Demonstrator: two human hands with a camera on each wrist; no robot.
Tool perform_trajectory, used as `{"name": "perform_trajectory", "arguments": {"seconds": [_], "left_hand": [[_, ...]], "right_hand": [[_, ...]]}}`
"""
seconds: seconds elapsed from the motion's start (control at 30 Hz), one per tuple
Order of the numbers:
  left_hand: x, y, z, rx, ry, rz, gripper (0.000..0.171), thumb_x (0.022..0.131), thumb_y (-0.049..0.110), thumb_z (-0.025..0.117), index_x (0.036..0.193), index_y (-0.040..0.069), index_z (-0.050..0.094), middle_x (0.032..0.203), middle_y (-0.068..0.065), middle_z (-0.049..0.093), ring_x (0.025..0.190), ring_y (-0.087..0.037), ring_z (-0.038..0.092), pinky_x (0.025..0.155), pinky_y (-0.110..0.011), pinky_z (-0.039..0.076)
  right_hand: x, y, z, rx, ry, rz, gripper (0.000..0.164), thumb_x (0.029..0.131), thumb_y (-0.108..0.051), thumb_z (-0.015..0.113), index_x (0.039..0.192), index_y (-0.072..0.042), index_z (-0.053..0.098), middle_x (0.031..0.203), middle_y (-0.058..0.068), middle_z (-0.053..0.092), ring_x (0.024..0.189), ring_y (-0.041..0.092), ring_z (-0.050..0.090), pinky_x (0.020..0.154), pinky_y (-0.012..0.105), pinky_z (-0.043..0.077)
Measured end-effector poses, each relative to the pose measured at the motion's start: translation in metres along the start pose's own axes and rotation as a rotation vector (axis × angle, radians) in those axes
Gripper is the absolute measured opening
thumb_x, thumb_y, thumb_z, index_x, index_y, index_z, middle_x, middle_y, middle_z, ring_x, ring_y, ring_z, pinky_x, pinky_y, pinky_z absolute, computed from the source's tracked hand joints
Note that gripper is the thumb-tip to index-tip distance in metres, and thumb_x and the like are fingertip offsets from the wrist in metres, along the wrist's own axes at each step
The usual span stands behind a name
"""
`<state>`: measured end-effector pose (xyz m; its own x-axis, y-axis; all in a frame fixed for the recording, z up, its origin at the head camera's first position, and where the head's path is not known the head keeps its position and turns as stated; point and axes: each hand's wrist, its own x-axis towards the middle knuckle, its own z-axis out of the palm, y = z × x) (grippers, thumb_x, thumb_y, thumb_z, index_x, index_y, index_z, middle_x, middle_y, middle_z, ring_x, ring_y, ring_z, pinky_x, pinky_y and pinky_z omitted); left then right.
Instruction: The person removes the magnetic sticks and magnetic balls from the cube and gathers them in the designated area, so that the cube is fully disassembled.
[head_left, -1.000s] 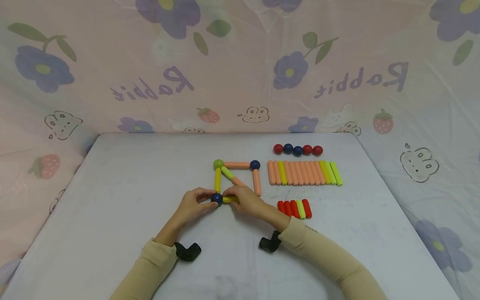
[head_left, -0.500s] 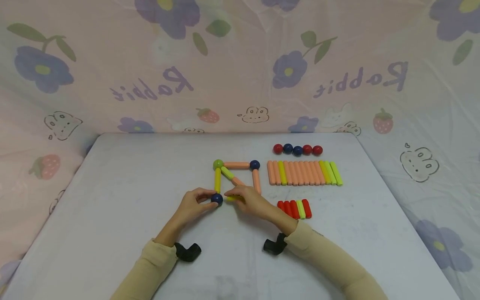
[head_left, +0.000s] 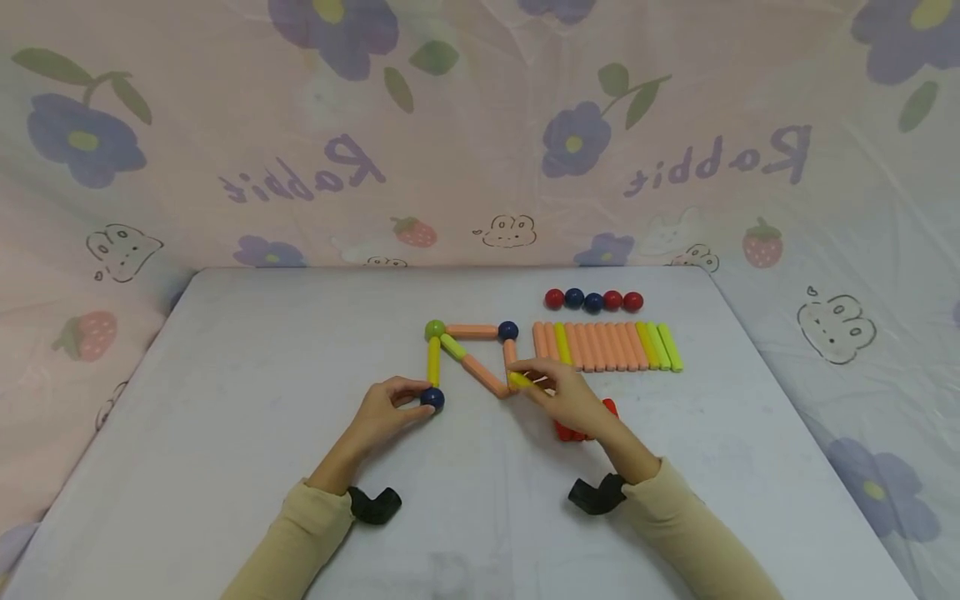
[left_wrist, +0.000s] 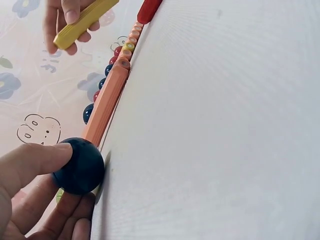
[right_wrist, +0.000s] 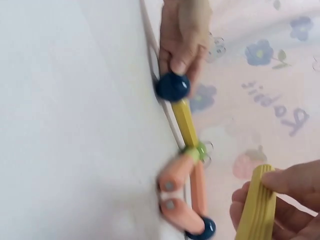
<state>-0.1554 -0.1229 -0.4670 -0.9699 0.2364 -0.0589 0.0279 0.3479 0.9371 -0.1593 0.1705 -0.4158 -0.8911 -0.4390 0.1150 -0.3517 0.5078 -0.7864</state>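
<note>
My left hand (head_left: 382, 415) pinches a dark blue ball (head_left: 432, 400) at the near left corner of a flat magnetic-rod frame. A yellow rod (head_left: 433, 362) joins that ball to a green ball (head_left: 435, 330). From there an orange rod (head_left: 472, 332) runs to another blue ball (head_left: 507, 331), with an orange rod below it. A short green rod (head_left: 453, 347) and an orange rod (head_left: 483, 375) form the diagonal. Raised over the frame's right side, my right hand (head_left: 570, 404) pinches a loose yellow rod (right_wrist: 257, 205). In the right wrist view, two orange rod ends sit close, slightly apart.
Behind my right hand, orange, yellow and green rods (head_left: 607, 347) lie in a row. Farther back is a line of red and blue balls (head_left: 593, 302). Short red rods (head_left: 573, 433) are partly hidden by the right hand. Patterned cloth (head_left: 480, 167) hangs behind the white table (head_left: 300, 333).
My right hand has drawn the yellow rod away from the held blue ball, moving right and slightly back. More of the orange diagonal now shows. My left hand stays on the ball.
</note>
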Motion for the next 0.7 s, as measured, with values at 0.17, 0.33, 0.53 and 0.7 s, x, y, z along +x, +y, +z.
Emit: {"name": "perform_trajectory", "arguments": {"seconds": [0.17,0.33,0.53,0.7], "left_hand": [[0.000,0.000,0.000,0.003,0.000,0.000,0.039,0.085,0.004,0.071,0.121,-0.006,0.061,0.125,-0.025,0.061,0.121,-0.037,0.059,0.103,-0.036,0.051],[0.000,-0.001,0.000,0.005,-0.003,0.006,0.038,0.085,0.005,0.071,0.121,-0.006,0.062,0.125,-0.025,0.061,0.121,-0.037,0.059,0.103,-0.036,0.051],[0.001,-0.002,0.000,0.012,-0.002,-0.007,0.038,0.085,0.004,0.071,0.120,-0.005,0.062,0.125,-0.024,0.061,0.121,-0.036,0.059,0.104,-0.034,0.051],[0.000,-0.001,0.000,0.009,0.001,-0.008,0.038,0.084,0.003,0.071,0.120,-0.005,0.062,0.125,-0.024,0.061,0.121,-0.036,0.059,0.104,-0.034,0.051]], "right_hand": [[-0.009,0.013,-0.028,-0.025,0.076,0.103,0.035,0.093,-0.005,0.060,0.127,0.000,0.058,0.121,0.020,0.066,0.110,0.035,0.063,0.096,0.048,0.055],[-0.016,0.027,-0.054,-0.014,0.143,0.177,0.037,0.094,-0.007,0.060,0.130,0.000,0.056,0.128,0.021,0.061,0.112,0.035,0.059,0.092,0.023,0.056],[-0.027,0.044,-0.081,0.067,0.214,0.285,0.045,0.095,-0.016,0.060,0.135,0.003,0.050,0.134,0.025,0.055,0.101,-0.002,0.057,0.081,0.003,0.048],[-0.036,0.053,-0.101,0.021,0.306,0.381,0.048,0.096,-0.023,0.059,0.137,-0.001,0.050,0.137,0.025,0.052,0.097,-0.006,0.052,0.077,0.000,0.046]]}}
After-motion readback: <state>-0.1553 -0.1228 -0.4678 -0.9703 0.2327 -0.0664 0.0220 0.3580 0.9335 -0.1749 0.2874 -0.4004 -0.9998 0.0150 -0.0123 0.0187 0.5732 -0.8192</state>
